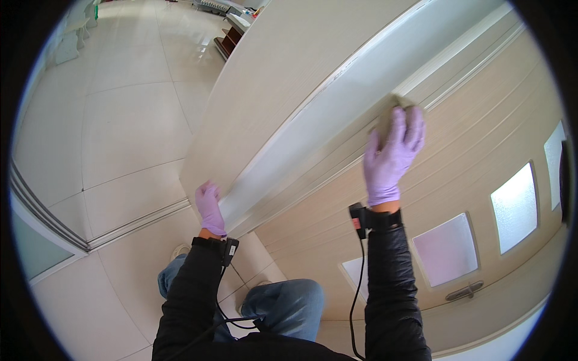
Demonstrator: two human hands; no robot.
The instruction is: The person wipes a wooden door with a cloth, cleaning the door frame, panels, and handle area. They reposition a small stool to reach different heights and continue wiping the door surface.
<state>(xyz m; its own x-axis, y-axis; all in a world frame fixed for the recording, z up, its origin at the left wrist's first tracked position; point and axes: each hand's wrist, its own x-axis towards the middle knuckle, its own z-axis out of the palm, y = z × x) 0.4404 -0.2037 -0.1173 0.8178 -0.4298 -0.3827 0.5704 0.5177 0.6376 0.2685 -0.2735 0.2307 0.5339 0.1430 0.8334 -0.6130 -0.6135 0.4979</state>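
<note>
My right hand (393, 155), in a purple glove, presses a greyish-beige cloth (385, 121) to the moulded door frame (334, 151). Motion blurs the cloth, and the fingers cover part of it. Lower and to the left is my left hand (210, 207), gloved alike, with its fingers curled in and nothing visible in them. It is close to the lower end of a pale wood-grain panel (271, 85); whether it touches the panel I cannot tell. A white strip (311, 126) runs between panel and frame.
To the right is a pale door (451, 149) with several frosted panes (515, 207) and a metal handle (464, 291). A sliding-door track (140, 221) crosses the tiled floor (131, 122). Brown shelving (229, 43) and a stone bench (70, 43) stand farther off. Cables (356, 298) hang from both wrists.
</note>
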